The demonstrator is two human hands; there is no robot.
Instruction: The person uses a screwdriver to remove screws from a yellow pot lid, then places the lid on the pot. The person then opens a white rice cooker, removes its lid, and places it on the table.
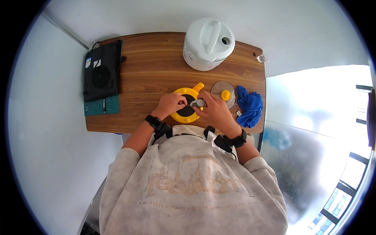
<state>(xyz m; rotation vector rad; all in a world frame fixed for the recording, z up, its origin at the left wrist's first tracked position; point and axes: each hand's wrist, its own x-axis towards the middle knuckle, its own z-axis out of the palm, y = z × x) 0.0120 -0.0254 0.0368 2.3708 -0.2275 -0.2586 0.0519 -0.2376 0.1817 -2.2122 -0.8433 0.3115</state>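
Both hands working over yellow round appliance, grey-handled tool in right

Right hand (216, 112): fingers wrapped on grey-handled tool (199, 103), thin end pointing toward the left hand. Left hand (170, 105): fingers bunched together near the tool's thin end; can't tell if they grip it or some small part. Hands close to each other, both over the yellow round appliance (180, 118).

Appliance lies on the wooden table (152, 58), close to the near edge, in front of the person's torso. Dark middle, yellow rim with small raised studs, yellow handle (199, 86) pointing away and slightly right. Partly covered by the hands.

Dark wristband on each wrist. Pale printed sweatshirt (196, 180) fills the lower middle.

Right of the appliance: glass lid (216, 89) with yellow knob (226, 95), lying flat. Just beside it, crumpled blue cloth (250, 107), white tag showing. Far side: large white lidded container (207, 47), upright, bar handle and dark round hole on top. Far right corner: small clear glass item (261, 58), too small to make out.

Left end: flat black device (111, 66) with round vent, partly over green cutting mat (112, 107); thin dark item (104, 104) on the mat.
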